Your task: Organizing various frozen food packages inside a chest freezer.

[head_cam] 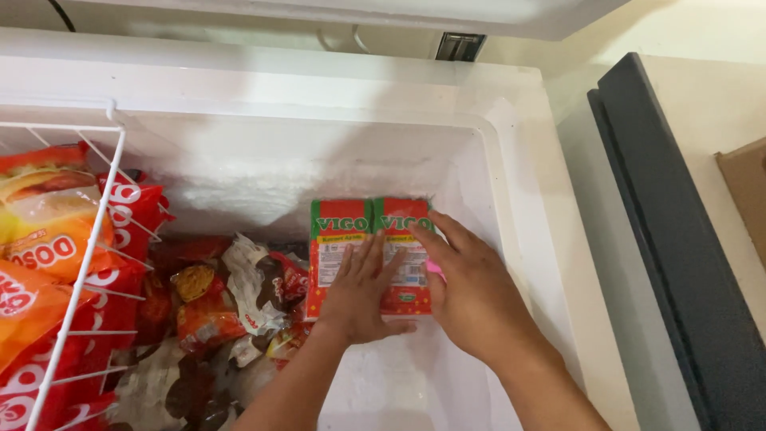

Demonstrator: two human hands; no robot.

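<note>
Hands press two red-and-green cartons (pixel 369 255), centre frame, against the frosted freezer wall (pixel 263 179). Left hand (pixel 359 295) flat, fingers together; right hand (pixel 471 291) fingers spread along the edge. Best kept square, clear of loose packets (pixel 231 303).

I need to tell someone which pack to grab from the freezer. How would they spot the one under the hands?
Look in the open white chest freezer, at its right side by the frosted wall. The twin red-and-green cartons lie flat there, with the left hand and right hand resting on them. Unlike the loose crinkled bags beside them, they are boxy.
</note>
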